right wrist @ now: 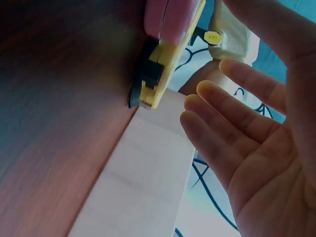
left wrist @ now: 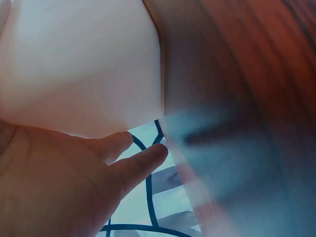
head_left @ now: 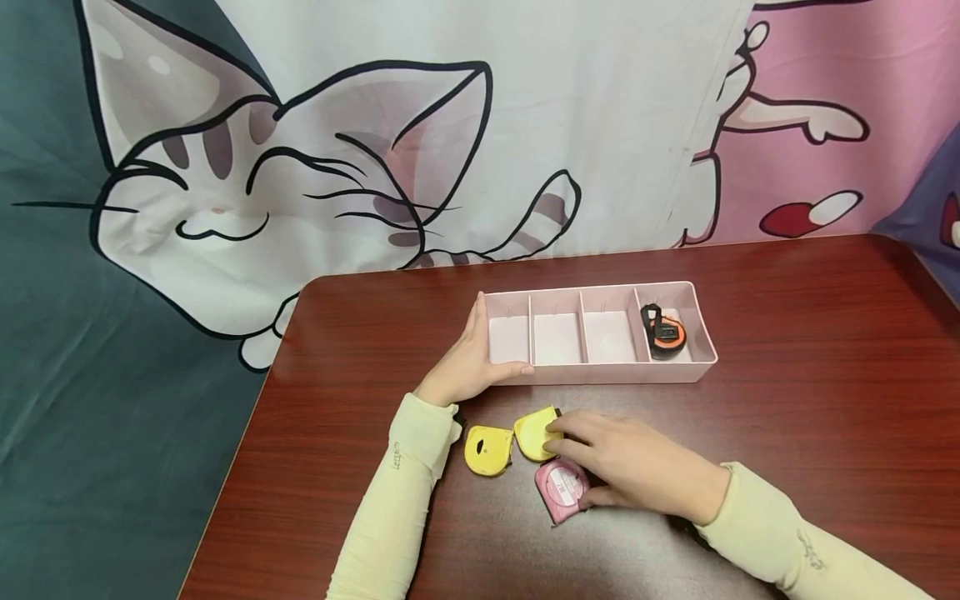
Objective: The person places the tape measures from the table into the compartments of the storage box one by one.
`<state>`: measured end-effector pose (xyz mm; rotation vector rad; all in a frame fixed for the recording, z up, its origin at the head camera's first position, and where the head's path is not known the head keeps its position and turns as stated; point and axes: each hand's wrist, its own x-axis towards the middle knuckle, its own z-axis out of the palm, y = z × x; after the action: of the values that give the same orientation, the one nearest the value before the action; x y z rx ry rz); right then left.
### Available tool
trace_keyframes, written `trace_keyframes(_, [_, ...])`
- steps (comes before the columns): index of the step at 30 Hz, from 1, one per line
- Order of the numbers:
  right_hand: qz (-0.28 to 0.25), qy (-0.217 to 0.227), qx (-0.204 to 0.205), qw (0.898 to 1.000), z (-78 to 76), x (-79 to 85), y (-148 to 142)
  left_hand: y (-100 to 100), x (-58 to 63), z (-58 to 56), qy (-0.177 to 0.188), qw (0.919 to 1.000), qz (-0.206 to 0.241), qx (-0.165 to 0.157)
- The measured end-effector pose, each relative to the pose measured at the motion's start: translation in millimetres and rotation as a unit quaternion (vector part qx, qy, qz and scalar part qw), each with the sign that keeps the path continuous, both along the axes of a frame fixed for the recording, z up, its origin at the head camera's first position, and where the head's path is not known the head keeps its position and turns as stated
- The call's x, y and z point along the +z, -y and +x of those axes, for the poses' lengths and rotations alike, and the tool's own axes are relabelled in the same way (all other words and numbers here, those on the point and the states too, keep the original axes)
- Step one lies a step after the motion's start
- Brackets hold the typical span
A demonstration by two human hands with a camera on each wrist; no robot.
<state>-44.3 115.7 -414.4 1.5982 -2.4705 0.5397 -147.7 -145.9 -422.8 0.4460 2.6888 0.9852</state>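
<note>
My left hand (head_left: 468,358) rests against the left end of a pale pink divided box (head_left: 600,374), its fingers along the end wall and its thumb by the front wall. In the left wrist view those fingers (left wrist: 143,165) are straight. My right hand (head_left: 637,462) hovers close over the tape measures, fingers spread and slightly bent. Beneath its fingertips are a yellow tape measure (head_left: 532,433) and a pink tape measure (head_left: 562,490). Just left lies a second yellow tape measure (head_left: 487,451). The right wrist view shows a gap between the fingers (right wrist: 212,133) and the tape measures.
A black and orange tape measure (head_left: 666,335) sits in the box's rightmost compartment. The box stands on a reddish-brown wooden table (head_left: 810,375). Behind the table hangs a cloth (head_left: 622,125) printed with cartoon cats.
</note>
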Motion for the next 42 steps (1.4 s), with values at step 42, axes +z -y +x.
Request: trace_keyframes(42, [0.014,0.006,0.014,1.000,8.9,-15.5,9.4,-0.8,1.2,-0.2,0.001,1.0000,-0.003,0.001])
